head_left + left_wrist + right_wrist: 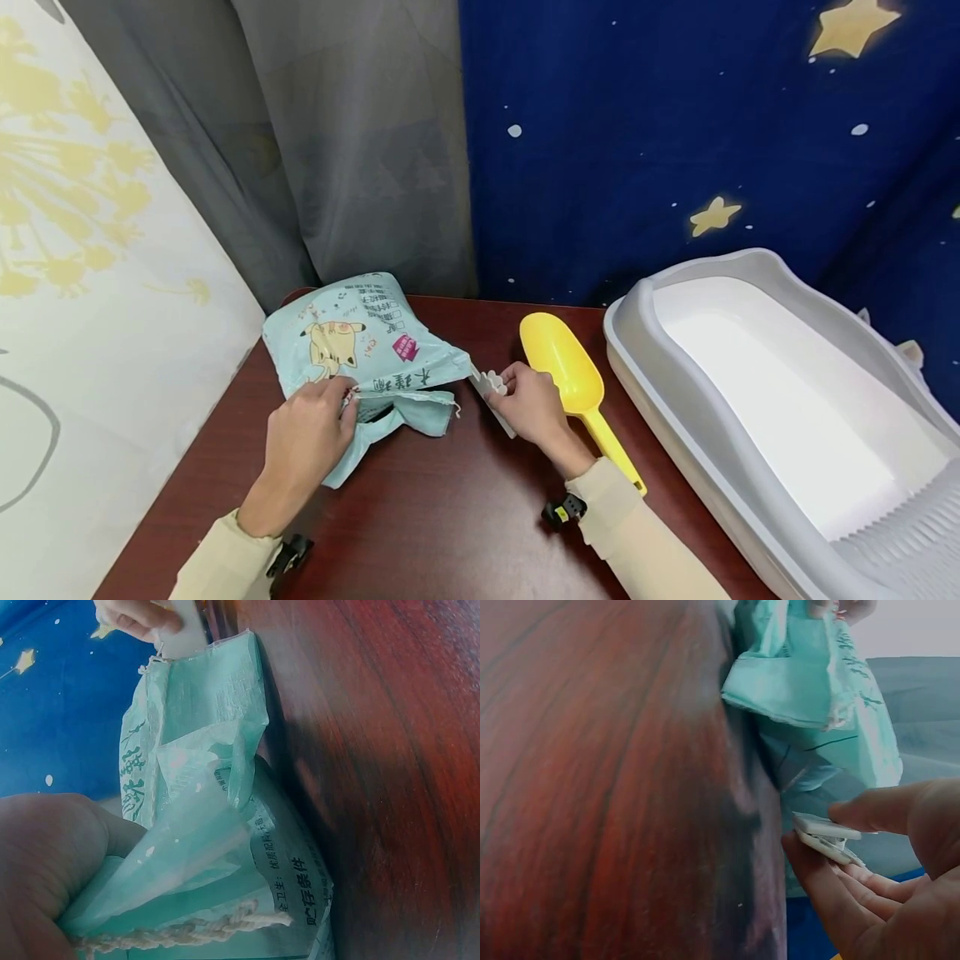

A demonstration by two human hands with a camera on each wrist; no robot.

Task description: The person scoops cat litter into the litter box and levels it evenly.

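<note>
A pale teal bag (352, 333) with a cartoon animal and dark lettering lies at the left of the table, its near edge torn open. My left hand (303, 437) pinches the bag's open edge; in the left wrist view a braided string (187, 930) runs along that edge beside the hand (45, 855). Just right of the bag's corner, my right hand (534, 404) holds a white clip (491, 383) with a scalloped part. Seen from the right wrist, thumb and fingers pinch this clip (829, 834), its jaws slightly apart. The bag's contents are hidden.
A yellow scoop (566, 367) lies right of my right hand, its handle passing close to the forearm. Beyond it stands a large grey litter tray (637, 333) with a white inside. Curtains (375, 150) hang behind the dark red table (435, 517); a patterned white wall borders the left.
</note>
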